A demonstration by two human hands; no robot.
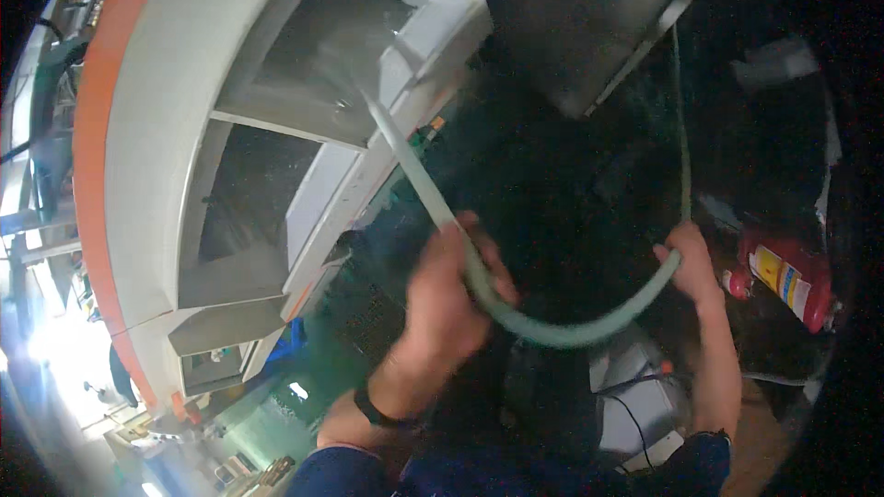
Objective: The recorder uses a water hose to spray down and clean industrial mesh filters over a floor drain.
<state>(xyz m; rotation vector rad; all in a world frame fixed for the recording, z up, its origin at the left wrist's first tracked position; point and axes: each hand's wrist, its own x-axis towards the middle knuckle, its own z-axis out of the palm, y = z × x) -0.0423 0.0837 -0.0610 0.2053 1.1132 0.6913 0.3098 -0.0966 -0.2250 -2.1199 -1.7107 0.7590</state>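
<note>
A long, pale, bendable strip or hose [571, 334] sags in a curve between my two hands; its exact kind I cannot tell. My left hand [451, 290], a dark band on its wrist, wraps round it in the middle of the view. From there the strip runs up and left to the window-like openings of a large white shell [152, 120] with an orange edge, where its end blurs. My right hand [691, 262] is closed round it farther right. Beyond that hand, a thinner-looking length rises to the edge of a dark panel [580, 28].
At the right lies a red container [799, 285] with a yellow and white label. A pale box [635, 410] with a black cable sits low between my forearms. Bright light and cluttered shelving [55, 258] show at the far left. The floor area is dark.
</note>
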